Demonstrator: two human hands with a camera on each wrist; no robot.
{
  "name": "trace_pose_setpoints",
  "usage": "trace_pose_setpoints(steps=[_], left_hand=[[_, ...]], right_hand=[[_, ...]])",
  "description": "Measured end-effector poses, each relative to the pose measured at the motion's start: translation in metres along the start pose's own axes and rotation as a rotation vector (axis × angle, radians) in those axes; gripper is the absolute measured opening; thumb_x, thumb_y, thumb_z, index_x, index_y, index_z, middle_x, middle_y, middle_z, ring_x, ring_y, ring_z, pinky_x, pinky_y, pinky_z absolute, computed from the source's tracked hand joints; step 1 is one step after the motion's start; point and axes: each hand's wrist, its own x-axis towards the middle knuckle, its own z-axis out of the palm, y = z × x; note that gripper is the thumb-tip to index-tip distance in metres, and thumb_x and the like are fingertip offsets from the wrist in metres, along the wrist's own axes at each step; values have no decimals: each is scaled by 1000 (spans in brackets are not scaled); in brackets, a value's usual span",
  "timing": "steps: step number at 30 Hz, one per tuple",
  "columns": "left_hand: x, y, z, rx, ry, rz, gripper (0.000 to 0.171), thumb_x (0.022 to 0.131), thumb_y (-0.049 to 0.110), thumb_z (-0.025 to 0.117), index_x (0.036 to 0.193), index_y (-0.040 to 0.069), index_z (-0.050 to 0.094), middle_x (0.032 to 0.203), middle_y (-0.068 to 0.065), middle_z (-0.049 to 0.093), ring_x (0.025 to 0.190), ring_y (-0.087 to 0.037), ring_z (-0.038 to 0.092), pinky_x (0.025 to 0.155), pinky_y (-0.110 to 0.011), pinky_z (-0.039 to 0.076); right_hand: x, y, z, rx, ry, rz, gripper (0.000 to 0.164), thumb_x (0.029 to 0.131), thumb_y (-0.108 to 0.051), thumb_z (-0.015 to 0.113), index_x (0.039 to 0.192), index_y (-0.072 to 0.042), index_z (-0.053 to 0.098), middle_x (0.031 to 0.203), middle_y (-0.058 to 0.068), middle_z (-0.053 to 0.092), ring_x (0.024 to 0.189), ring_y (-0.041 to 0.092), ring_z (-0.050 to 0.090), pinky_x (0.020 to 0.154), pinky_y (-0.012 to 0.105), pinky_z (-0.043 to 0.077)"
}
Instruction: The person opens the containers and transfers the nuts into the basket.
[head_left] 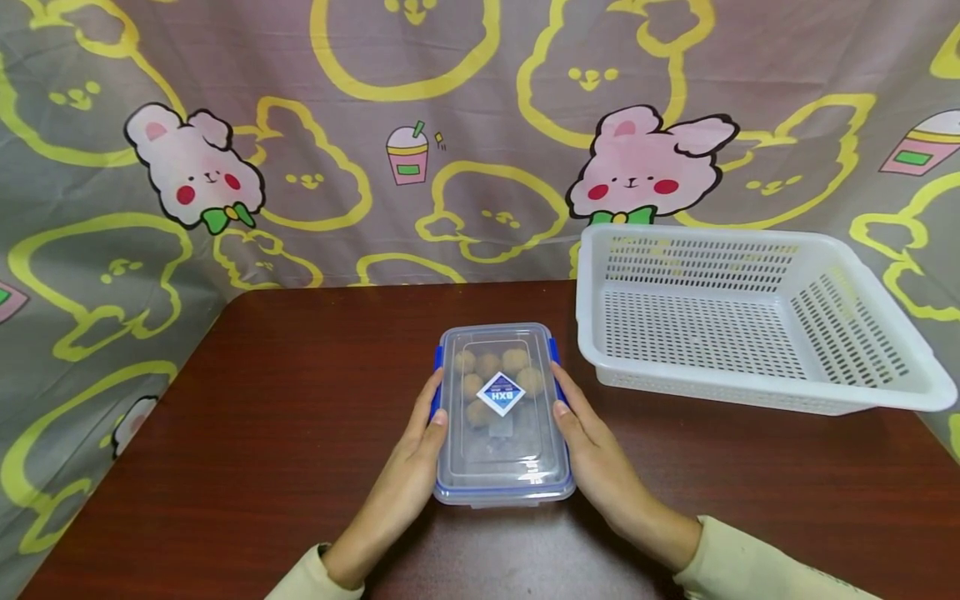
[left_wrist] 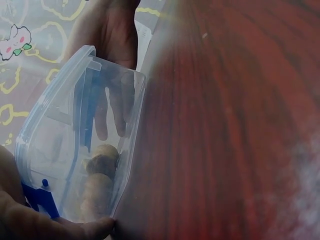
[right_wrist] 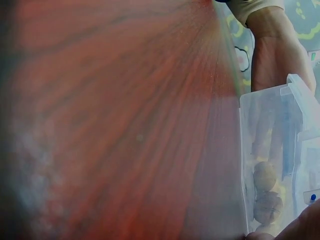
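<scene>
A clear plastic food container [head_left: 502,467] with a blue seal, blue side clips and a diamond-shaped label sits in front of me, its lid on. Several round brown walnuts [right_wrist: 268,207] lie inside, toward its far end. My left hand [head_left: 408,454] grips the left side, the thumb near the lid's edge. On the opposite side my right hand [head_left: 603,454] holds it the same way. Through the clear wall in the left wrist view, the right hand's fingers [left_wrist: 116,112] show stretched along the side. Whether the base touches the table is hard to tell.
A white perforated plastic basket [head_left: 697,379] stands at the back right of the dark red-brown wooden table [head_left: 300,400]. Behind the table hangs a curtain [head_left: 487,125] printed with cartoon animals, reaching round both sides.
</scene>
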Motion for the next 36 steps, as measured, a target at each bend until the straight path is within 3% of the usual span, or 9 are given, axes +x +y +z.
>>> trace_pose_setpoints(steps=[18,36], left_hand=[[-1,-2,0,9,9,25,52,114,45,28,165,47,17,174,-2,23,155,-35,31,123,-70,22],[-1,-1,0,46,33,12,51,115,44,28,164,50,18,172,-4,28,152,-36,36,121,-71,24]], right_hand=[[0,0,-3,38,-30,9,53,116,-28,33,167,-37,24,172,10,28,150,36,40,121,60,35],[1,-1,-7,2,-40,1,53,116,-29,35,167,-35,25,172,8,30,148,33,42,120,58,36]])
